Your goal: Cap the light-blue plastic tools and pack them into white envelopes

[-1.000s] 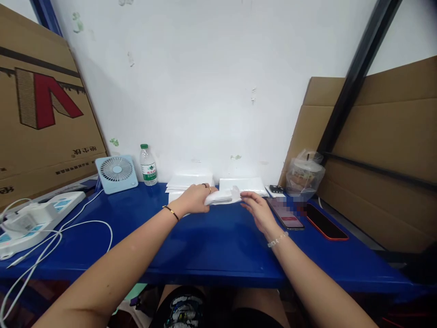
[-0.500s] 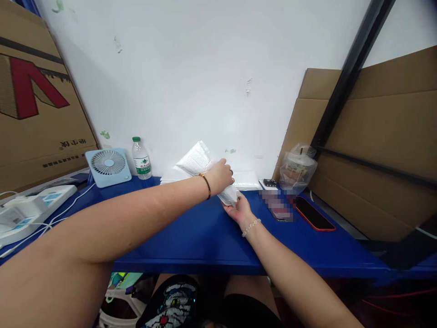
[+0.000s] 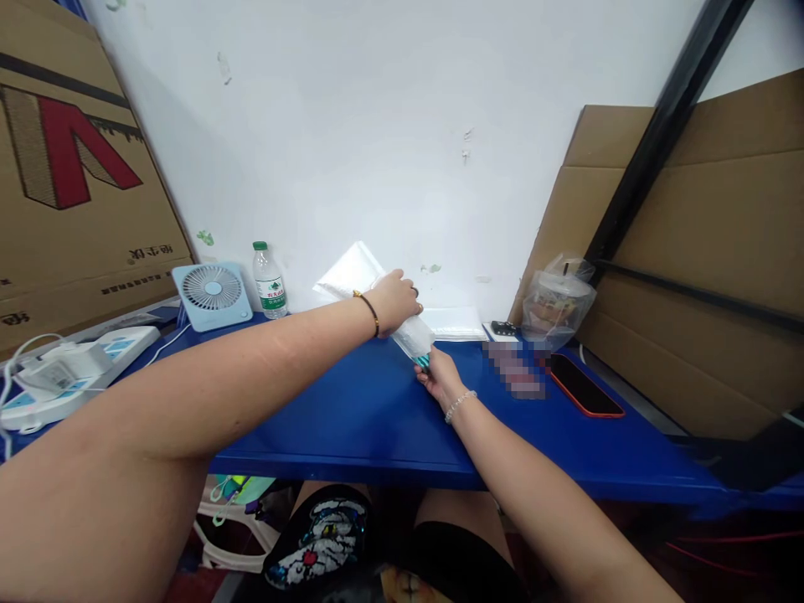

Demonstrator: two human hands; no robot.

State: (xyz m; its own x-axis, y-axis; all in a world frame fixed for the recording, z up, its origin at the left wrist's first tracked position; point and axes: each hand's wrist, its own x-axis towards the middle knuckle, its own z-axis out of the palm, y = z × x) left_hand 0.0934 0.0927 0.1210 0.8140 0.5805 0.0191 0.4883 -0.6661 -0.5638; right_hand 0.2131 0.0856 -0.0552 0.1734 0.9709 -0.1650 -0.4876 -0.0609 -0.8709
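Observation:
A white bubble mailer is held slanted above the desk, its upper end leaning toward the wall. My left hand is closed around its middle. At the lower right end of the mailer, my right hand is closed on a teal, shiny item that partly shows at the mailer's mouth; the rest of it is hidden by the mailer and my fingers. Behind my hands, more white mailers lie flat against the wall.
On the blue desk stand a light-blue fan, a water bottle and a power strip at left. A red-edged phone, a blurred-out item and a bagged drink cup are at right. Cardboard flanks the desk.
The teal item now shows at the mailer's lower end, where my right hand has shifted its grip. The view has tilted slightly, and my left hand still holds the mailer.

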